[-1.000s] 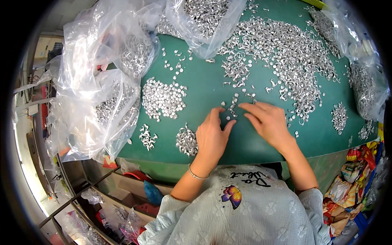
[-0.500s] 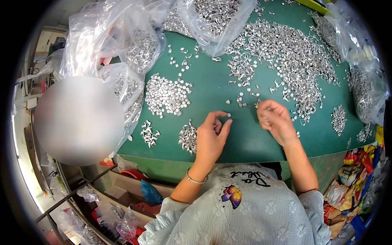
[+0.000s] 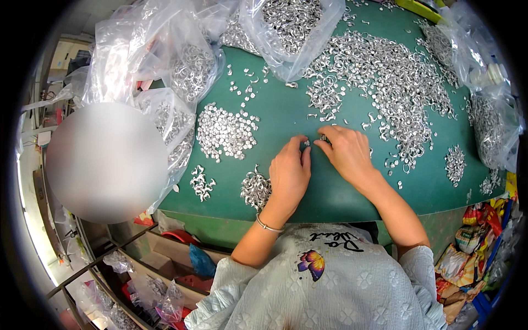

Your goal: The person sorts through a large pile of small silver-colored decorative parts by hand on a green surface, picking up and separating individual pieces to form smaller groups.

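Left hand (image 3: 290, 169): narrow, at one silver piece (image 3: 307, 143), grip unclear
Right hand (image 3: 347, 152): narrow, contents unclear
Table (image 3: 349, 201): one flower-piece heap (image 3: 226, 132)
Shirt (image 3: 335, 300): one butterfly (image 3: 312, 265), dark lettering (image 3: 339, 243)

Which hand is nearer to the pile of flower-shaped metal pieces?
Left. The left hand is to the right of the pile, apart from it; the right hand lies farther right.

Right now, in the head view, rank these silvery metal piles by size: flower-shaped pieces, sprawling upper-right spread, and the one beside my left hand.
Largest to smallest:
1. Sprawling upper-right spread
2. Flower-shaped pieces
3. Pile beside your left hand
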Tool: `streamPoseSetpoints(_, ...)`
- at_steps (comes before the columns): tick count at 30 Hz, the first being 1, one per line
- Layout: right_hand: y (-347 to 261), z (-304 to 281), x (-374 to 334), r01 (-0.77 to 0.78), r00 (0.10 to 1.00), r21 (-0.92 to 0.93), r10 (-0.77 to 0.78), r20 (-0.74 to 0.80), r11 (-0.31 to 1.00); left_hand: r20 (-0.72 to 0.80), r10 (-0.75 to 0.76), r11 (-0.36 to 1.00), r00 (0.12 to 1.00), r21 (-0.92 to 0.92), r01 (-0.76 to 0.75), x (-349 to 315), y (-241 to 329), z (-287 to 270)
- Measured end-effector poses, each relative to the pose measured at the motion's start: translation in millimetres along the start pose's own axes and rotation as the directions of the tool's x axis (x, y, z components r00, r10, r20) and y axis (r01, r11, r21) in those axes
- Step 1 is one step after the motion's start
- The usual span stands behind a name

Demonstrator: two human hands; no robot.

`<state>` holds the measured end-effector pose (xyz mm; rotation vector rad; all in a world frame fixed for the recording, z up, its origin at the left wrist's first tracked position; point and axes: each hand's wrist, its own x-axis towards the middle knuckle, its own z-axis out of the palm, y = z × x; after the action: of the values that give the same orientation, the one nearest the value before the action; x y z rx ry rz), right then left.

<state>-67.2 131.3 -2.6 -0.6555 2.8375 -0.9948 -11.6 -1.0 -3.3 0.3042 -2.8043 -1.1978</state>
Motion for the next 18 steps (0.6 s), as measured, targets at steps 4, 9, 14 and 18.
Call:
streamPoseSetpoints(4,8,-5,-3,-0.014,1.000,0.147,0.017,-0.015,0.989,0.003,0.021,1.000,1.000,-0.005,-0.021,-2,2,-1)
streamPoseSetpoints(9,26,-43,-12,-0.479,0.856,0.855,0.321,0.405,0.198,0.091,-0.065,0.998,0.994,0.013,0.064,-3,3,-8)
streamPoseSetpoints(14,49,-42,-12,-0.435,0.851,0.713,0.007,0.525,-0.550,0.067,-0.039,0.998,0.997,0.061,0.034,17,10,-18)
streamPoseSetpoints(18,30,-49,7,-0.490,0.840,0.840,0.133,0.526,-0.232,0.002,0.107,0.985,0.994,0.139,-0.106,46,10,-6)
